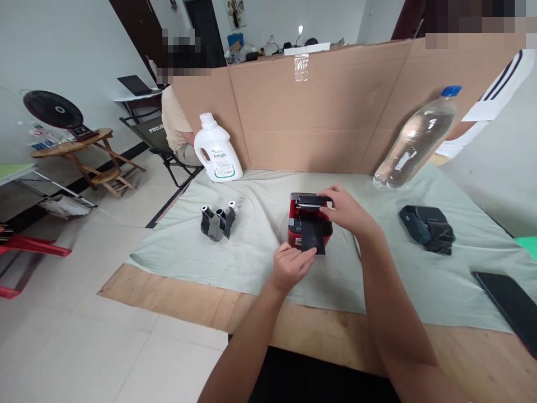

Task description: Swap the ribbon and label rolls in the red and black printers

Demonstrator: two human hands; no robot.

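Observation:
A small red and black printer sits on the cloth with its lid raised, and a dark strip like ribbon or film hangs out over its front. My left hand pinches the lower end of that strip between fingers and thumb. At the printer's upper right, my right hand has thumb and fingers closed round the edge of the black lid. The inside of the printer is partly hidden by the strip and lid.
Several small rolls with dark film stand at the left. A white jug and a tilted water bottle rest against the cardboard screen. At the right lie a black device and a phone. Two people are beyond the screen.

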